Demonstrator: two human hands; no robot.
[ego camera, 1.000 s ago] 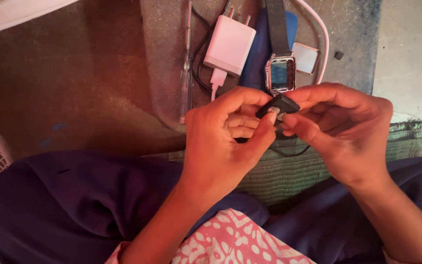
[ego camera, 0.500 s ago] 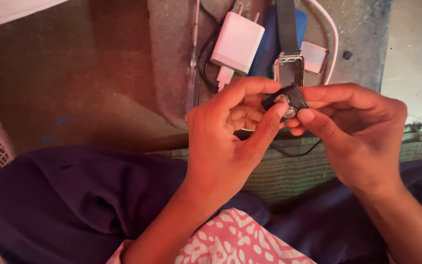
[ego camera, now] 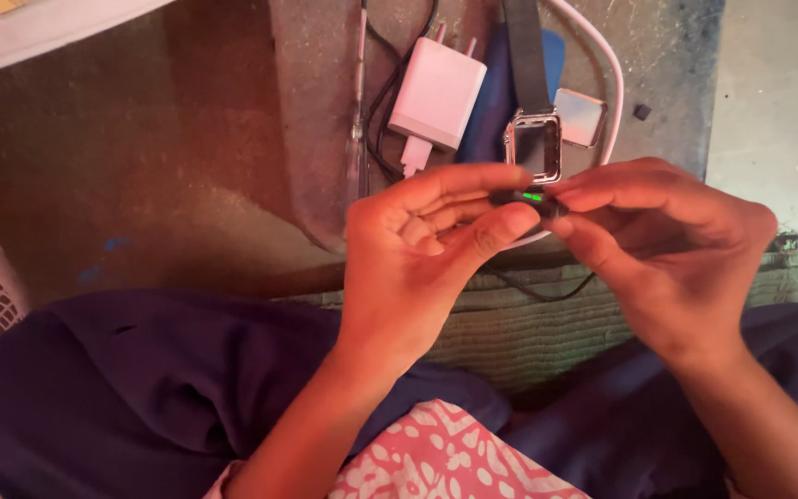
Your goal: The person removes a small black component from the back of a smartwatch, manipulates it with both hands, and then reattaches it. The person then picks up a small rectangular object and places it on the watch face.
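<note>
Knees in dark cloth, pink patterned fabric at 6 o'clock. Left hand [ego camera: 422, 254] and right hand [ego camera: 667, 249] both pinch small black module [ego camera: 530, 198] by fingertips at centre, over green mat [ego camera: 510, 323]. Module: dark, tiny, green light lit on top. Likely light, stiff, fragile; best held by edges. Beyond, 12 o'clock: watch [ego camera: 535, 143], white charger [ego camera: 438, 92], white cable [ego camera: 607, 88] on floor.
</note>
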